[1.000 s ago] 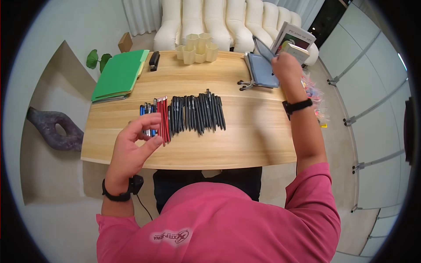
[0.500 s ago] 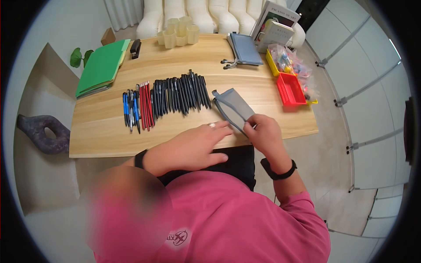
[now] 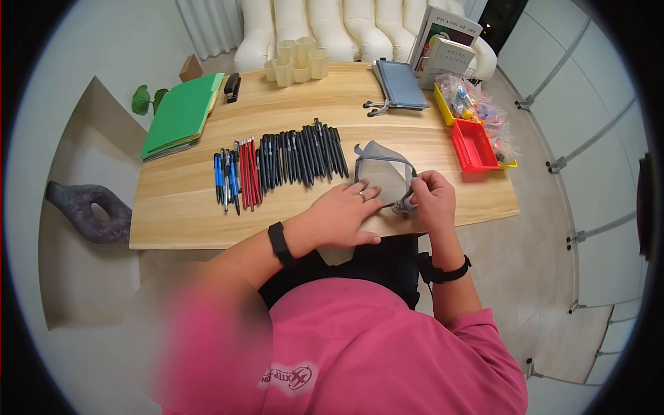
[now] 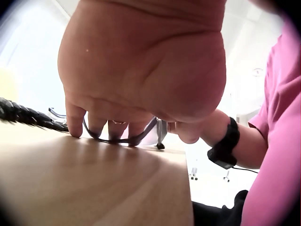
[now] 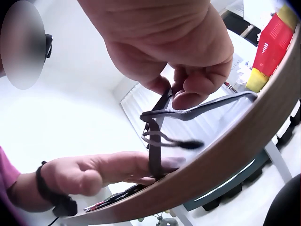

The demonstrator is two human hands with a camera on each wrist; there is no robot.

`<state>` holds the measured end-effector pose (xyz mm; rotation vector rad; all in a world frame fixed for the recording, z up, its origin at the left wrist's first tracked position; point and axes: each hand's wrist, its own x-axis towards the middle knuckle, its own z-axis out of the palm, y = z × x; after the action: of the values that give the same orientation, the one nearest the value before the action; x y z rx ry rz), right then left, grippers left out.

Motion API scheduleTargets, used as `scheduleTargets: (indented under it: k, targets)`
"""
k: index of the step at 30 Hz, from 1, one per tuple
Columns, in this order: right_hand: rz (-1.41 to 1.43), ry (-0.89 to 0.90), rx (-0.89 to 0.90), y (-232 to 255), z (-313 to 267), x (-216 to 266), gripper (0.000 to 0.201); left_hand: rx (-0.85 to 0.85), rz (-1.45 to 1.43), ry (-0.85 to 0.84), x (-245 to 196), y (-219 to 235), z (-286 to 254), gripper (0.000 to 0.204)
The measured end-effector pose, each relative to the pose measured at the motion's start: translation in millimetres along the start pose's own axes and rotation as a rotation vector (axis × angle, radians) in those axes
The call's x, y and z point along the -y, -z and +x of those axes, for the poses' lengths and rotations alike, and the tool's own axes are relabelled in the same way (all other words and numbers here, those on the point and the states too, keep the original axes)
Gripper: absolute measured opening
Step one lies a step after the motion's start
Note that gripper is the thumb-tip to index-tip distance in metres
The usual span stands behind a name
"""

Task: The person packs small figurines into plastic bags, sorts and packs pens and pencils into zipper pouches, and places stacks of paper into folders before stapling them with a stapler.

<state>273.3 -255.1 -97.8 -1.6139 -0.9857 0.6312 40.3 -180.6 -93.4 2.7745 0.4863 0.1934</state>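
Note:
A grey mesh zip pouch (image 3: pixel 384 173) lies near the table's front edge, its mouth partly spread. The left hand (image 3: pixel 348 213) rests with extended fingers on the pouch's near left edge; in the left wrist view the fingertips of that hand (image 4: pixel 141 70) press the pouch's dark rim on the tabletop. The right hand (image 3: pixel 436 200) pinches the pouch's right edge between thumb and curled fingers, and in the right wrist view this hand (image 5: pixel 174 52) holds the dark zip edge (image 5: pixel 154 141) raised. Left of the pouch lie rows of black pens (image 3: pixel 297 155), red pencils (image 3: pixel 249 173) and blue pens (image 3: pixel 227 176).
Green folders (image 3: pixel 183 114) and a black stapler (image 3: pixel 233 88) lie at the back left. A cream hexagonal holder (image 3: pixel 297 63) stands at the back. Toward the right are a blue-grey pouch (image 3: pixel 401 84), upright books (image 3: pixel 446 55), a red basket (image 3: pixel 474 146) and bagged items (image 3: pixel 465 97).
The right hand has brought the mesh pouch from the back right to the front edge. The left hand has moved from beside the pencils onto the pouch, whose mouth has spread wider.

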Motion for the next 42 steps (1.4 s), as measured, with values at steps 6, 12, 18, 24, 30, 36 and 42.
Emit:
scheduleTargets:
  k: [6,12,18,24,30,36,42]
  targets:
    - [-0.250,0.083,0.088,-16.2,2.1,-34.0,0.022,-0.116,-0.176,-0.003,3.8,19.9,1.6,0.054]
    - [-0.306,0.156,-0.130,-24.5,-7.4,-28.5,0.020,-0.229,-0.346,0.588,52.2,69.6,5.9,0.029]
    - [-0.335,0.154,-0.151,-22.3,-6.7,-24.9,0.020,-0.162,0.205,0.788,93.2,69.0,53.7,0.052]
    - [-0.344,0.175,-0.150,-21.4,-7.6,-23.8,0.020,0.024,0.292,0.825,91.8,69.0,103.4,0.055]
    - [-0.328,0.187,-0.148,-19.9,-7.1,-23.0,0.020,0.117,0.249,0.796,100.3,55.4,120.3,0.049]
    - [-0.312,0.233,-0.166,-20.7,-6.0,-24.1,0.019,0.182,0.191,0.785,88.8,65.6,105.4,0.067]
    - [-0.318,0.222,-0.151,-17.7,-5.8,-23.2,0.018,0.137,0.163,0.738,62.1,61.1,94.8,0.084]
